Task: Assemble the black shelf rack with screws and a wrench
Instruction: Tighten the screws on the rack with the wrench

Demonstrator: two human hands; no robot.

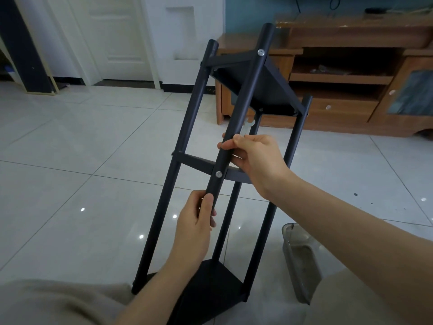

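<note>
Two screws are in the front pole (241,106) of the black shelf rack (186,127), which stands tilted on the floor: the top screw (260,52) and the middle screw (218,174). My left hand (199,221) has its fingers curled round this pole below the middle screw. My right hand (255,156) grips above it, with the wrench (248,125) pinched alongside. My arm hides the bottom joint, which probably remains to do.

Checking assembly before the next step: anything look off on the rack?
Nothing looks damaged. The rack is tilted, not standing; the left hand grips the front pole low, the right hand higher, wrench tucked in. Below the left hand the pole is hidden, so its joint to the bottom shelf can't be checked.
</note>
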